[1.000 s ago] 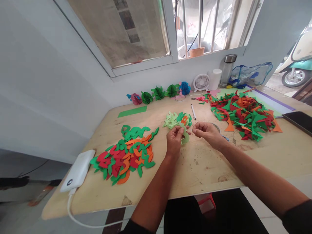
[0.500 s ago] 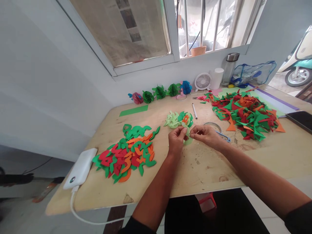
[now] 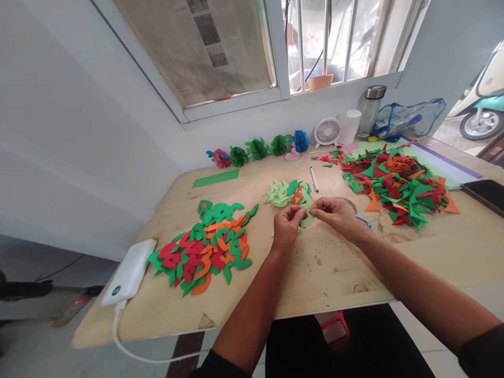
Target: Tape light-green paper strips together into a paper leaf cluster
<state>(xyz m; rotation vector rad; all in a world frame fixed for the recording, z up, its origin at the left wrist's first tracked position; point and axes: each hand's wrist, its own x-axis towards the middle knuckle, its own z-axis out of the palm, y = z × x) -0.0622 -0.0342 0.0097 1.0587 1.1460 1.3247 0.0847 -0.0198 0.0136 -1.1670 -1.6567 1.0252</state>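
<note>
A light green paper cutout (image 3: 306,218) is pinched between my two hands, a little above the table. My left hand (image 3: 289,223) grips its left side with thumb and forefinger. Opposite it, my right hand (image 3: 334,214) pinches the right edge. Just beyond my fingers lie a light green pile of paper cutouts (image 3: 277,193) and, beside it, green and orange pieces (image 3: 298,194). Under my right hand, a blue-handled tool (image 3: 364,221) and a ring-shaped object (image 3: 347,203) are partly hidden.
To the left is a heap of green, red and orange cutouts (image 3: 208,247); a power bank (image 3: 129,273) sits at the table edge. Paper scraps (image 3: 397,181) and a phone (image 3: 486,194) lie right. Behind are a pen (image 3: 314,179), a fan (image 3: 327,131), a bottle (image 3: 370,111) and paper turtles (image 3: 258,149).
My hands have come closer together, and the light green cutout has turned and shows more of its surface between them. The surrounding piles have not moved.
</note>
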